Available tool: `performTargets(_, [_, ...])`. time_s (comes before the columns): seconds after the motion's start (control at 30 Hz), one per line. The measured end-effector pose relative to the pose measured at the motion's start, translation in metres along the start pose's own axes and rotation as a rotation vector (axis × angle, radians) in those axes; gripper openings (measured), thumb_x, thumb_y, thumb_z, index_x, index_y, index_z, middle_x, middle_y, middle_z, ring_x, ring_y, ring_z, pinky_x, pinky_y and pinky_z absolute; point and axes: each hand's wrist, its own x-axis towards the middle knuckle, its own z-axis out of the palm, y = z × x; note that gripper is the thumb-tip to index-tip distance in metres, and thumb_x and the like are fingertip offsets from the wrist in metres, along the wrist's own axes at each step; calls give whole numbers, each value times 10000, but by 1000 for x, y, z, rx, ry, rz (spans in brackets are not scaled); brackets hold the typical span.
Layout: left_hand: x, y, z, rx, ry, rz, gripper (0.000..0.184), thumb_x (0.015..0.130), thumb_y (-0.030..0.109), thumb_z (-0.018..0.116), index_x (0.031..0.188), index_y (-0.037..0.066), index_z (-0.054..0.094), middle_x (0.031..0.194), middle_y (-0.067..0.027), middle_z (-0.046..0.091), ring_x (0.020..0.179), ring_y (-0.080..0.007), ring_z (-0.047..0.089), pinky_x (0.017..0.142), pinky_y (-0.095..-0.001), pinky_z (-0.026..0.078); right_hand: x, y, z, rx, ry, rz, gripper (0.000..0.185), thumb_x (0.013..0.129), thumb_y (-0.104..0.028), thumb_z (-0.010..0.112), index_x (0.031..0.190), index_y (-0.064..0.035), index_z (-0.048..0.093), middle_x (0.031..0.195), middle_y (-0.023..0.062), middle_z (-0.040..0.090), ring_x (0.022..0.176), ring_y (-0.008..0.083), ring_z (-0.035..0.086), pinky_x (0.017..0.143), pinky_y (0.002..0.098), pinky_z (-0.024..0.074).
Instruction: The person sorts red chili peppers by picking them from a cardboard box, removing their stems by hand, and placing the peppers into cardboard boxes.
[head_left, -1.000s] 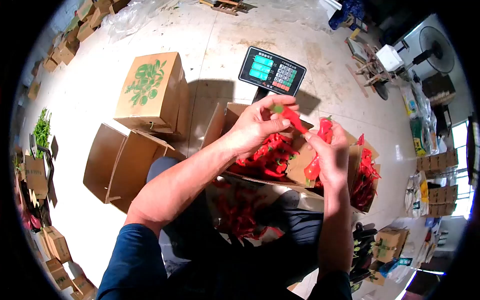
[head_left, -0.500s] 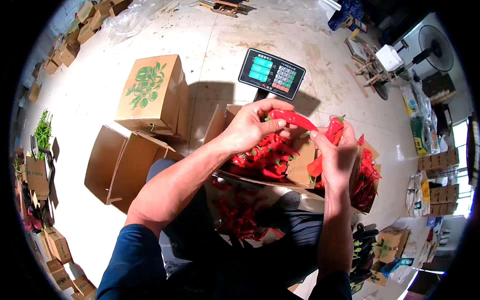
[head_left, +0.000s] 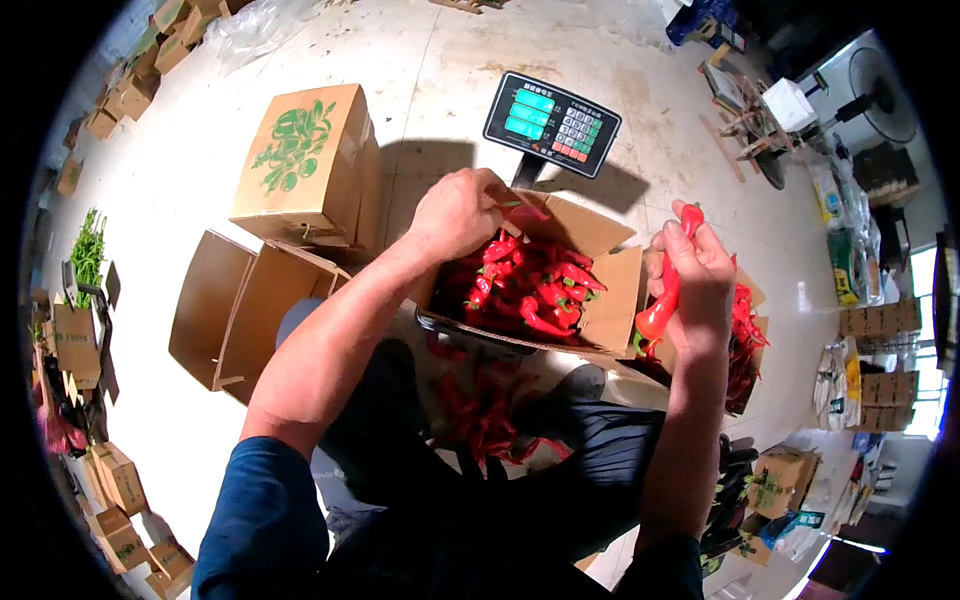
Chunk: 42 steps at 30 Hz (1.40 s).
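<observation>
My left hand [head_left: 458, 215] is over the back left corner of an open carton [head_left: 615, 300] of red peppers [head_left: 530, 290], its fingers closed on a red pepper [head_left: 524, 212] that shows only in part. To the right, my right hand [head_left: 695, 275] is raised with its fingers wrapped round red peppers [head_left: 669, 290]. The carton rests on a scale, whose lit display [head_left: 552, 124] stands just behind it. Below my right hand, a second carton [head_left: 758, 325] holds more red peppers. Loose red peppers [head_left: 485, 410] lie between my legs.
A closed carton with a green vegetable print [head_left: 295, 160] stands at the left, with an open carton [head_left: 215, 310] in front of it. More cartons [head_left: 118, 480] line the left edge. Dark eggplants [head_left: 725, 490] lie at the lower right. A fan [head_left: 880, 95] stands at the far right.
My left hand has moved left, away from my right hand, with the pepper, to the carton's back corner. My right hand has shifted slightly right. The view has shifted a little.
</observation>
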Motion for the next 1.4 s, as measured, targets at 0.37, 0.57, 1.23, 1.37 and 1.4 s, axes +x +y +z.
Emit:
performTargets(0.37, [-37,66,33,-962,-331,-126,328,904,150,725,1164,-12,608,979,-29,676,909,-78,620,831,-236,510,-20,17,41,-650,-294,-135,785,882,73,555,1553,-76,176,1210,192,644,1079,200,636,939,366,492])
performTargets(0.57, [-23,63,39,-1222,-262,-195,185,914,44,673,1093,23,632,955,-40,680,884,-110,635,807,-264,529,-11,17,20,-597,-246,-149,646,940,-2,534,1514,-6,239,1189,161,673,992,174,652,894,304,512])
performTargets(1.23, [-13,52,23,-1078,-69,47,192,921,-18,639,1102,23,592,1032,-44,629,923,-115,616,821,-255,522,-8,-5,-5,134,-311,237,255,940,-210,577,1020,32,562,747,104,608,532,128,535,415,214,370])
performTargets(1.37, [-14,56,16,-972,-43,63,213,909,-35,643,1110,15,591,1063,-43,615,935,-114,616,833,-248,517,-8,-6,-4,-30,-235,191,264,894,-174,623,1037,43,577,745,92,616,559,123,545,451,208,388])
performTargets(1.4, [-14,56,16,-1001,-51,52,219,907,-37,643,1114,15,590,1071,-45,614,935,-116,619,831,-249,520,-9,-6,-2,-56,-216,185,268,886,-168,631,1041,45,583,743,89,618,566,122,548,460,206,392])
